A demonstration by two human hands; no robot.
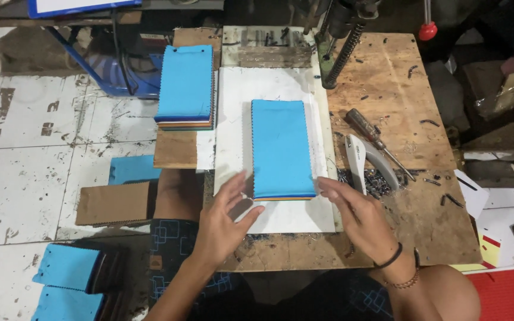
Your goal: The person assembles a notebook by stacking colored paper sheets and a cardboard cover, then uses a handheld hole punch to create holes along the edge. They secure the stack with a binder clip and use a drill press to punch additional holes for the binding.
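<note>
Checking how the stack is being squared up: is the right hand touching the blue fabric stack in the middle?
Touching. The head view shows the right hand's fingertips against the lower right corner of the blue fabric stack.

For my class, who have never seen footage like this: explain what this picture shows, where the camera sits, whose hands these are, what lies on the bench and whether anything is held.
There is one picture, taken by a camera worn on a person's head and looking down at their own bare hands. No machine is handling anything.

The left hand and right hand are open, flanking the near end of a stack of fabric swatches with a bright blue top. The fingertips are at its lower corners; neither hand has a grip on it. The stack lies on a white sheet on a worn wooden bench.

A second blue-topped stack sits farther back on the left. To the right lie a stapler and a screwdriver. A drill press column rises at the back. More blue swatches lie on the floor, lower left.
</note>
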